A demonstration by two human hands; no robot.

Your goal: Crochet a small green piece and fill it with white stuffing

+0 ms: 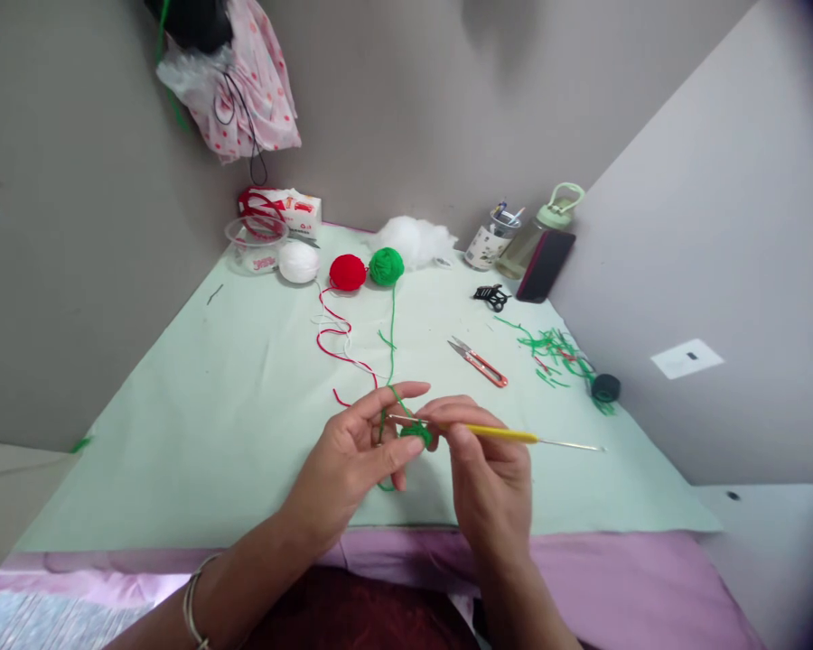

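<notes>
My left hand (353, 456) pinches a small green crochet piece (415, 434) between thumb and fingers, its index finger raised with green yarn running over it. That strand leads up the table to a green yarn ball (386, 266). In my right hand (491, 460) is a crochet hook with a yellow grip (501, 434), held like a pencil. One metal end of the hook points left at the green piece; the other sticks out to the right. Whether the tip is inside a stitch is too small to tell.
Behind my hands lie a red yarn ball (348, 272), a white yarn ball (299, 262) and white stuffing (413, 242). Orange thread snips (478, 362) rest right of centre. Green yarn scraps (559, 354), a black roll (605, 388), a phone (546, 265) and a bottle (538, 235) line the right side.
</notes>
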